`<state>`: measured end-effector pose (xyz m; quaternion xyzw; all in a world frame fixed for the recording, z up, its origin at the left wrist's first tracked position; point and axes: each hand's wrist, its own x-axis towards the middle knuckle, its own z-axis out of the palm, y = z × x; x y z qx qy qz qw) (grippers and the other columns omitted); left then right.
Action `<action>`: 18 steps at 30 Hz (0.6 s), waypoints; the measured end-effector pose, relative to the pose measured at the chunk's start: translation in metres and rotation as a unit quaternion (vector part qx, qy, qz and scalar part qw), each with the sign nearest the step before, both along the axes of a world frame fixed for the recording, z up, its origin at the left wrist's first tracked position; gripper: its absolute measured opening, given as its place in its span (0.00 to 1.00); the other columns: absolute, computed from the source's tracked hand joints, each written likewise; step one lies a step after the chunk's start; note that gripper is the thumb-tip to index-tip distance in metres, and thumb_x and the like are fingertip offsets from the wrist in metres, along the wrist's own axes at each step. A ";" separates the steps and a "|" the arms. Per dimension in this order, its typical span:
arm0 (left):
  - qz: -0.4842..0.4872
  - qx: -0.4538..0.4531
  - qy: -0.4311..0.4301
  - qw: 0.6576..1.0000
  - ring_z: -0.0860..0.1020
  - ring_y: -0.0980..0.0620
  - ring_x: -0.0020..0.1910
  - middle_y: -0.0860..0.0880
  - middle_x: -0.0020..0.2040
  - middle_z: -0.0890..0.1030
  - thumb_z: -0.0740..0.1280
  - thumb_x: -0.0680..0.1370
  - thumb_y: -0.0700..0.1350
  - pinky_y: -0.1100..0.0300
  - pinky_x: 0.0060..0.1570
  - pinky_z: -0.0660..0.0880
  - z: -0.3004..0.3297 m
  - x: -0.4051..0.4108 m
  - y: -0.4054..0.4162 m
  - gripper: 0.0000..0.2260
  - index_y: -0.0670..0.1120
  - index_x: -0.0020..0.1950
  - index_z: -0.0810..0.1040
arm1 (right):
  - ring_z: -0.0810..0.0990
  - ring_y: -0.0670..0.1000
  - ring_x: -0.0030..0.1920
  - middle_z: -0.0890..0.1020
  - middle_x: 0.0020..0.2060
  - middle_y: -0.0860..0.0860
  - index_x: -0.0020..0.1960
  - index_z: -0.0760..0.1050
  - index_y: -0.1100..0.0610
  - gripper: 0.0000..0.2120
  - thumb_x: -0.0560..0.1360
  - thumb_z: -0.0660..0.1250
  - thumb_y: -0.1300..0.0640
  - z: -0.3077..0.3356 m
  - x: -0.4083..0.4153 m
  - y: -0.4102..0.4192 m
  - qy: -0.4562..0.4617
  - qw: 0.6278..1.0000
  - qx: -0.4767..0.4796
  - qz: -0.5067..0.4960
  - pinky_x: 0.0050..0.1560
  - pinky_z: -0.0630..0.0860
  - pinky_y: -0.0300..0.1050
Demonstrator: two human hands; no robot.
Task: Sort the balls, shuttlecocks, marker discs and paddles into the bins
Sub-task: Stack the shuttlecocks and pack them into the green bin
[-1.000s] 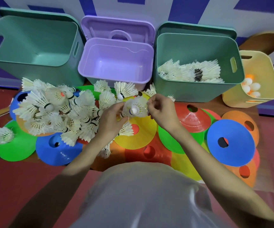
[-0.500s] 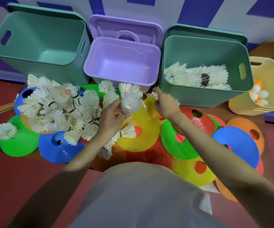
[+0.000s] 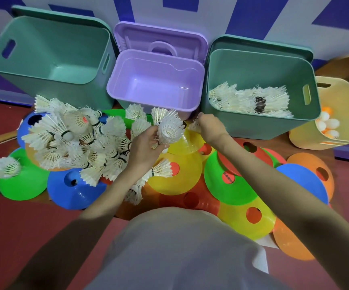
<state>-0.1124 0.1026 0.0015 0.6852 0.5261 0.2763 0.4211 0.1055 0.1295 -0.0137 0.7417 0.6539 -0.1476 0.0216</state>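
- My left hand (image 3: 143,146) grips a shuttlecock (image 3: 170,129) above the yellow disc (image 3: 187,141)
- My right hand (image 3: 209,127) pinches a second shuttlecock (image 3: 194,127), just before the right green bin (image 3: 259,126)

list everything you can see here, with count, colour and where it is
teal bins: two, teal; far left one shows nothing inside, the one right of the purple bin holds shuttlecocks
purple bin: one, lid open behind it, centre back, nothing seen inside
yellow bin: one, pale yellow, far right
balls: several, white and orange, in the yellow bin
binned shuttlecocks: many, white, in the right teal bin
loose shuttlecocks: many, white, heaped on the discs at left
marker discs: many, blue, green, yellow, orange, red, overlapping on the floor
wooden handle: one, far left, mostly hidden
left hand: grips stacked shuttlecocks
right hand: pinches one shuttlecock
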 end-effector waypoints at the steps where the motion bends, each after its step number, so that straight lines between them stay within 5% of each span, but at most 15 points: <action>1: 0.000 0.007 0.013 1.000 0.78 0.65 0.43 0.52 0.47 0.82 0.75 0.72 0.38 0.73 0.47 0.74 -0.001 0.000 0.000 0.15 0.41 0.57 0.78 | 0.78 0.67 0.50 0.78 0.50 0.65 0.53 0.69 0.65 0.11 0.72 0.57 0.74 0.005 0.000 -0.006 0.003 1.000 0.010 -0.002 0.43 0.71 0.53; 4: 0.006 0.020 0.037 0.999 0.79 0.55 0.45 0.48 0.48 0.83 0.74 0.72 0.39 0.59 0.49 0.78 -0.002 0.000 -0.001 0.14 0.40 0.56 0.78 | 0.77 0.67 0.43 0.79 0.42 0.64 0.48 0.70 0.63 0.06 0.73 0.59 0.70 0.018 0.003 -0.028 0.053 0.993 0.099 -0.025 0.37 0.70 0.52; 6: 0.011 0.020 0.041 0.999 0.79 0.52 0.46 0.48 0.48 0.83 0.74 0.72 0.39 0.52 0.50 0.79 -0.003 0.001 -0.002 0.14 0.40 0.56 0.78 | 0.78 0.63 0.37 0.80 0.37 0.60 0.45 0.71 0.61 0.02 0.75 0.61 0.66 0.025 0.003 -0.045 0.163 0.966 0.194 -0.048 0.33 0.72 0.51; 9: 0.007 0.023 0.054 0.998 0.80 0.52 0.46 0.48 0.48 0.83 0.74 0.72 0.38 0.48 0.49 0.79 -0.005 0.003 -0.003 0.14 0.41 0.56 0.79 | 0.79 0.51 0.31 0.80 0.33 0.56 0.45 0.73 0.62 0.03 0.78 0.63 0.64 0.045 -0.005 -0.069 0.373 0.877 0.287 -0.099 0.33 0.75 0.45; 12: -0.003 0.017 0.054 0.998 0.80 0.53 0.46 0.52 0.47 0.82 0.74 0.72 0.39 0.49 0.49 0.79 -0.005 0.007 -0.004 0.14 0.42 0.56 0.79 | 0.79 0.52 0.31 0.80 0.34 0.56 0.45 0.73 0.64 0.03 0.78 0.64 0.65 0.052 -0.015 -0.082 0.491 0.808 0.305 -0.115 0.35 0.76 0.49; 18: -0.040 0.020 0.048 0.998 0.80 0.53 0.45 0.56 0.46 0.80 0.73 0.71 0.37 0.57 0.47 0.78 0.001 0.018 -0.008 0.14 0.43 0.56 0.79 | 0.76 0.51 0.29 0.79 0.32 0.53 0.45 0.72 0.61 0.04 0.78 0.63 0.67 0.034 -0.028 -0.089 0.519 0.828 0.194 -0.089 0.32 0.74 0.42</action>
